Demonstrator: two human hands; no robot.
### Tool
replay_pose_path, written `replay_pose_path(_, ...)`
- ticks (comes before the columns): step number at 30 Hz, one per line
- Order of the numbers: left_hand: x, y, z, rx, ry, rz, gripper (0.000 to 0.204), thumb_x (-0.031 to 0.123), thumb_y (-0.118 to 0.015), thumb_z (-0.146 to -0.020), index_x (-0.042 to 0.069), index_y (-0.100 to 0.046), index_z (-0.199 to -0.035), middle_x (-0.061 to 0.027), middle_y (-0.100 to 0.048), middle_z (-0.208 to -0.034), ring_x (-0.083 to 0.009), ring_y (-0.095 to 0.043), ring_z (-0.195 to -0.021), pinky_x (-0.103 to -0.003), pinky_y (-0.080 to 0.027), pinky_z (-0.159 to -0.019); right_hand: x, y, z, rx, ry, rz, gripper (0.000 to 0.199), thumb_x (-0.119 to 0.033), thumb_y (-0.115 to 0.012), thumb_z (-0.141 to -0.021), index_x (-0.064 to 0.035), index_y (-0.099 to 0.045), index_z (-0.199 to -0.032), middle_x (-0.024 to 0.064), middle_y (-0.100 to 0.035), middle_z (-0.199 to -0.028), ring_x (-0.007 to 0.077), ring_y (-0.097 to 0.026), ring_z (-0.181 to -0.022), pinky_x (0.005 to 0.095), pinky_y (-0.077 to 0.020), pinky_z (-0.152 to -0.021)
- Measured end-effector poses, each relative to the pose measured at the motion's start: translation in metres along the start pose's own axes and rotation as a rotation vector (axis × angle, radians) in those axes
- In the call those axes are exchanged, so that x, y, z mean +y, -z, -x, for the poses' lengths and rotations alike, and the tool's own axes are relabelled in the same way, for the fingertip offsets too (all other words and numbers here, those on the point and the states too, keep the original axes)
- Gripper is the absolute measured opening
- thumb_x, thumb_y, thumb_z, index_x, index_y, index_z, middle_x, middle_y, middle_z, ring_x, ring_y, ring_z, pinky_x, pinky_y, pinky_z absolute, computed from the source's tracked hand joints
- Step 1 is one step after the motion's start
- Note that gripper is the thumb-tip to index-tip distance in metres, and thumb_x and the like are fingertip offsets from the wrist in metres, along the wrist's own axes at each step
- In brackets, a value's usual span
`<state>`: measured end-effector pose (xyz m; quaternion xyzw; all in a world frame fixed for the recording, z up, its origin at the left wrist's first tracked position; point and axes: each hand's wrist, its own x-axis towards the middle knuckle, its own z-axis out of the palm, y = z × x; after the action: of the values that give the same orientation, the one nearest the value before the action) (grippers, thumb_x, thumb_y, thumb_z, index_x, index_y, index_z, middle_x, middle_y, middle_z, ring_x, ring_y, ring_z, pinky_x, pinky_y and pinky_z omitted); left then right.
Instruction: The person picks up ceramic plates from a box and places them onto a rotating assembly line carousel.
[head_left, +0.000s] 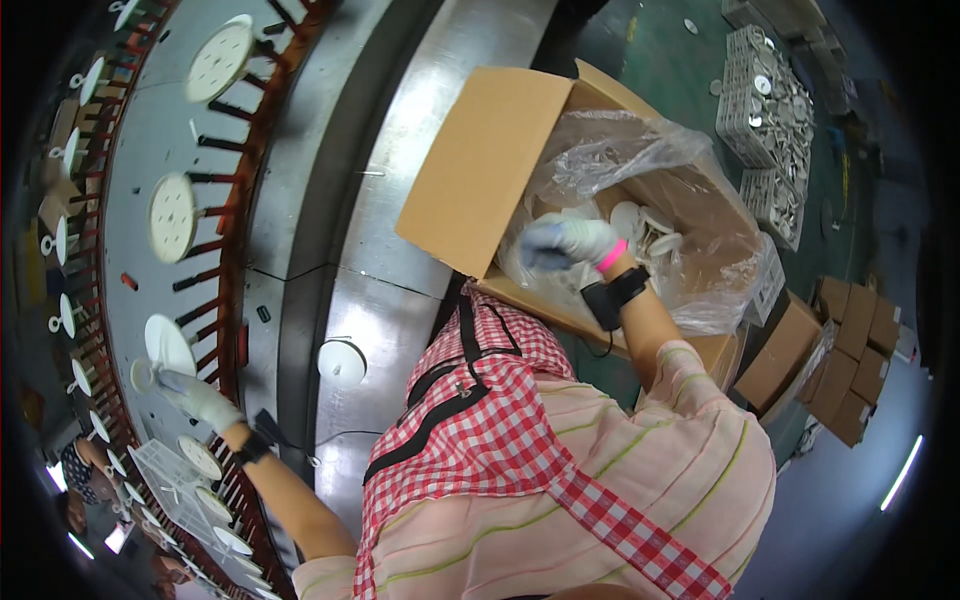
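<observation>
The cardboard box (pixel 480 160), lined with a clear plastic bag (pixel 640 150), stands open around the right hand (pixel 565 243), which is gloved and curled down among white discs (pixel 640 225); whether it has one gripped I cannot tell. The left hand (pixel 195 395), also gloved, is closed on the lower edge of a white disc (pixel 165 345) just above it, by the conveyor (pixel 180 130). That disc looks light, stiff and smooth, best pinched at its rim. It is round, tilted, face toward the camera.
</observation>
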<state>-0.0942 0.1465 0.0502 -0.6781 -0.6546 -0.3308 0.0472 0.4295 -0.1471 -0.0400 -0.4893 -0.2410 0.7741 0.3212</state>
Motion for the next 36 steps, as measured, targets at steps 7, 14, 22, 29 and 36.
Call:
replay_pose_path(7,0.086,-0.023,0.145,-0.287,-0.331,-0.03,0.049,0.027,-0.052,-0.089,0.0,-0.04,-0.129,-0.0228,-0.044,-0.127,-0.0365,-0.038,-0.123,-0.048,-0.03,-0.103,0.257,0.183,-0.038,0.909,-0.513,0.781,0.042,-0.035,-0.046,-0.084,-0.0037,-0.061,-0.108,0.0179,-0.064,-0.1,0.0319,-0.062,-0.088,0.0366,-0.0478,-0.079)
replay_pose_path(14,0.081,-0.03,0.196,-0.707,0.0,0.121,0.042,0.01,-0.053,-0.086,-0.001,-0.043,-0.126,-0.0193,-0.036,-0.133,-0.0324,-0.043,-0.118,-0.038,-0.037,-0.099,0.305,0.204,-0.088,1.149,-0.464,0.573,0.053,-0.04,-0.043,-0.083,-0.0025,-0.055,-0.118,0.0213,-0.054,-0.119,0.0327,-0.049,-0.116,0.0363,-0.0378,-0.097)
replay_pose_path(22,0.076,-0.027,0.2,-0.78,0.018,0.116,0.034,0.013,-0.051,-0.088,0.0,-0.049,-0.119,-0.018,-0.046,-0.124,-0.0308,-0.046,-0.114,-0.038,-0.039,-0.096,0.185,0.153,-0.05,1.301,0.33,-0.367,0.033,-0.022,-0.062,-0.081,-0.0002,-0.061,-0.106,0.0111,-0.064,-0.094,0.0179,-0.058,-0.08,0.0296,-0.0474,-0.073)
replay_pose_path(29,0.052,-0.023,0.198,-0.769,-0.105,0.219,0.028,0.007,-0.055,-0.082,0.003,-0.055,-0.109,-0.0182,-0.054,-0.113,-0.0315,-0.052,-0.106,-0.037,-0.041,-0.093,0.026,0.051,0.066,0.948,0.355,-0.089,0.03,-0.014,-0.057,-0.084,0.0048,-0.06,-0.107,0.0076,-0.063,-0.091,0.0137,-0.058,-0.085,0.025,-0.0466,-0.075)
replay_pose_path(36,0.087,-0.011,0.166,-0.725,-0.065,0.332,0.025,0.017,-0.054,-0.083,0.006,-0.058,-0.105,-0.0183,-0.055,-0.116,-0.0347,-0.054,-0.103,-0.039,-0.044,-0.087,-0.156,-0.056,0.099,0.595,0.903,1.107,0.036,0.003,-0.051,-0.073,0.0005,-0.061,-0.107,0.0077,-0.062,-0.081,0.0161,-0.057,-0.072,0.0265,-0.0457,-0.068)
